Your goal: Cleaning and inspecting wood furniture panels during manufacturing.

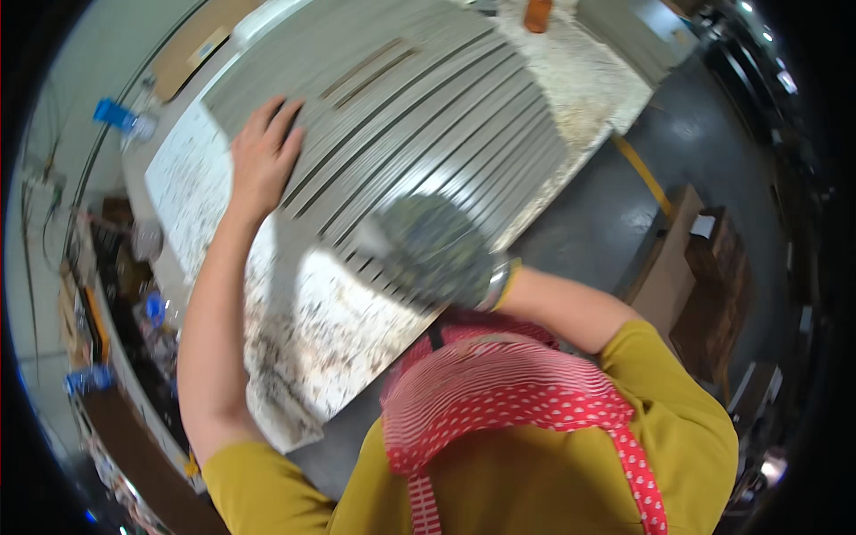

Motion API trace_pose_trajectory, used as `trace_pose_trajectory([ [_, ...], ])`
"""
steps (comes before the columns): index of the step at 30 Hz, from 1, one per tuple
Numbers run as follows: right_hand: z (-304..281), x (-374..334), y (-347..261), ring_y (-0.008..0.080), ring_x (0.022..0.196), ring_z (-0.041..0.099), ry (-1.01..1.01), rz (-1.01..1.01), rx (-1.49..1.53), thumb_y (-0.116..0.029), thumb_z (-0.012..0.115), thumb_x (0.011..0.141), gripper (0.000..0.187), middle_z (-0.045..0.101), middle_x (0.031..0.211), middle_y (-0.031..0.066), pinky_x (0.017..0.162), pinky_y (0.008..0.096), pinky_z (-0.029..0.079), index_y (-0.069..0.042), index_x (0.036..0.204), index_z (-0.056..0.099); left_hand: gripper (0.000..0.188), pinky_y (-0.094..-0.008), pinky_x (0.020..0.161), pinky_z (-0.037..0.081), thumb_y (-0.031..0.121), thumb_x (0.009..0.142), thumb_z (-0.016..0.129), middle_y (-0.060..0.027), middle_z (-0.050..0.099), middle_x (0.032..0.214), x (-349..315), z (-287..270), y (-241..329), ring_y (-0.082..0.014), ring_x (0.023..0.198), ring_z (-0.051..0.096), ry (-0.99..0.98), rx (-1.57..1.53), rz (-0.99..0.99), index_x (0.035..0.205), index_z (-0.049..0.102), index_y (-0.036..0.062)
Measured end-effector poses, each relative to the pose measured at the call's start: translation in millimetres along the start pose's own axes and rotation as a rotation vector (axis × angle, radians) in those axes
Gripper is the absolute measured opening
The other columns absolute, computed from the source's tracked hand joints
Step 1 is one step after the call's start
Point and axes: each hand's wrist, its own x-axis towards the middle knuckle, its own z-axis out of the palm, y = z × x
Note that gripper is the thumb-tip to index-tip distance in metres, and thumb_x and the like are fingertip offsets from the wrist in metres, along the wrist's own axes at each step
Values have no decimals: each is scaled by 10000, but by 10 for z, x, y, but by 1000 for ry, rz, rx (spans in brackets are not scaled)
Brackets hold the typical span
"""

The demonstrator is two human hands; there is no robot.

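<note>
A large grey panel (357,53) with long parallel slots lies tilted across a paint-spattered white work surface (334,325). My bare left hand (266,156) rests on the panel's left part, with its fingers stretched out. Over the slotted end nearest me is my right hand (432,250), smeared by motion. A dark grey-green covering hides its fingers; whether this is a glove or a cloth I cannot tell. A yellow edge shows at that wrist.
A blue-capped clear bottle (125,118) stands left of the panel. An orange container (537,15) is at the far edge. A crumpled stained cloth (278,410) hangs at the near left corner. Brown boxes (704,285) stand on the floor to the right.
</note>
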Motion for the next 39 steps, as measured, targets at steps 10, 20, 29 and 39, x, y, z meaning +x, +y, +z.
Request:
trace_pose_trajectory([
  [10,-766,-175,1186,301,843,567,157,288,-312,-290,562,844,278,567,878,150,763,406,456,-30,941,583,423,-412,1052,263,249,912,453,-112,392,1393,-71,-144,99,-299,1293,355,-156,68,-80,1318,471,134],
  [20,-1356,-414,2130,332,984,572,298,765,-132,-312,607,843,388,589,1031,193,888,389,440,-22,1100,584,444,-415,1063,243,252,917,430,-118,356,1424,-7,-170,129,-312,1309,332,-210,85,-90,1340,446,116],
  [29,-1420,-467,2271,335,994,571,209,730,-273,-327,591,846,427,585,1056,196,892,391,443,-14,1136,565,439,-423,1059,248,247,926,417,-120,350,1426,7,-143,137,-311,1309,332,-222,93,-77,1344,438,113],
  [39,-1082,-115,1717,344,917,563,41,379,-262,-386,576,836,434,585,977,191,842,412,446,-20,1069,584,443,-417,1057,255,231,912,434,-116,357,1416,-23,-165,119,-303,1304,338,-223,104,-81,1339,440,114],
])
